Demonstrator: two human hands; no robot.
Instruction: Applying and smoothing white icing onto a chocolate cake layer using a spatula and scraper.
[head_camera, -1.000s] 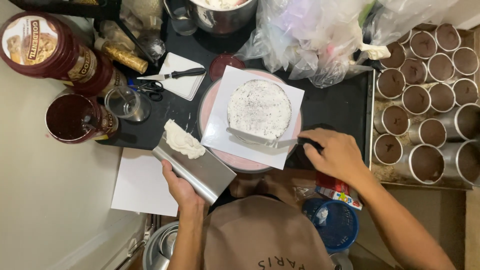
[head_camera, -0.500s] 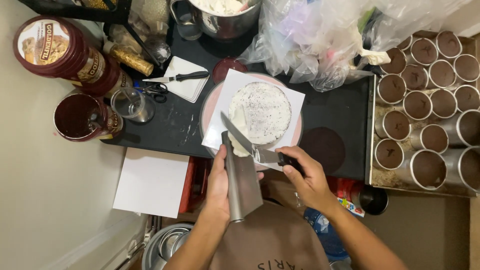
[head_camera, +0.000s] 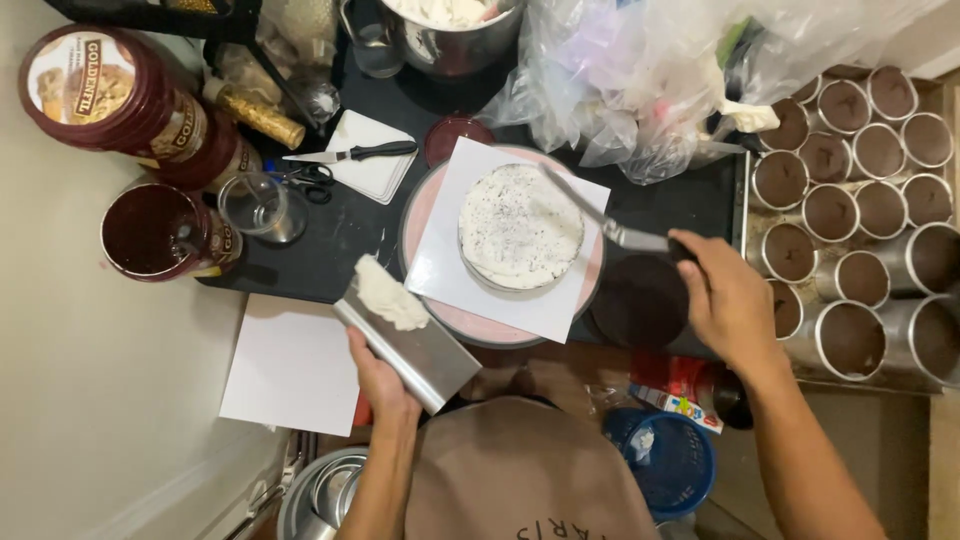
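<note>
Head view: right hand (head_camera: 728, 300) closed around the handle of a spatula (head_camera: 600, 222), blade laid on the frosted cake (head_camera: 520, 228) at centre of the pink turntable (head_camera: 425, 215). Left hand (head_camera: 378, 375) grips a metal scraper (head_camera: 410, 345) carrying cream (head_camera: 388, 297). Filled tins (head_camera: 860, 200) crowd right; jars (head_camera: 160, 232) left.

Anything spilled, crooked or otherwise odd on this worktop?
Nothing looks spilled or damaged. The white paper square under the frosted cake sits turned on the pink plate, corners overhanging. The lump of cream rests on the metal scraper held by the left hand.
</note>
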